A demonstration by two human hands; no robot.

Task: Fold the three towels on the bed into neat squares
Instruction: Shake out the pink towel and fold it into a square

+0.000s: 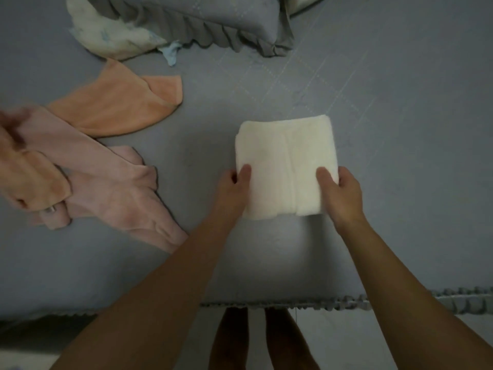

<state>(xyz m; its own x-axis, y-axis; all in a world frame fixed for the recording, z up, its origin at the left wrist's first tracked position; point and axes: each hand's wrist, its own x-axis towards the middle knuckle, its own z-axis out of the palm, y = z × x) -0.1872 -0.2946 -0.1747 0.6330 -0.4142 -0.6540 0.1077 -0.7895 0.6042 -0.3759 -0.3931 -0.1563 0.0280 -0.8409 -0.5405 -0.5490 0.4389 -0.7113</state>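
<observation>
A cream white towel [284, 158], folded into a near square, lies on the grey bed [386, 124] in front of me. My left hand [233, 186] grips its lower left edge, thumb on top and fingers under. My right hand [342, 194] grips its lower right edge the same way. An orange towel [117, 108] lies unfolded at the left. A pink towel [106, 182] lies crumpled below it, partly overlapping another orange piece of cloth [29, 180] at the far left edge.
A grey ruffled pillow [208, 20] and a white stuffed bundle [106, 33] sit at the head of the bed. The ruffled bed edge [400, 300] runs near my legs, with pale floor beneath.
</observation>
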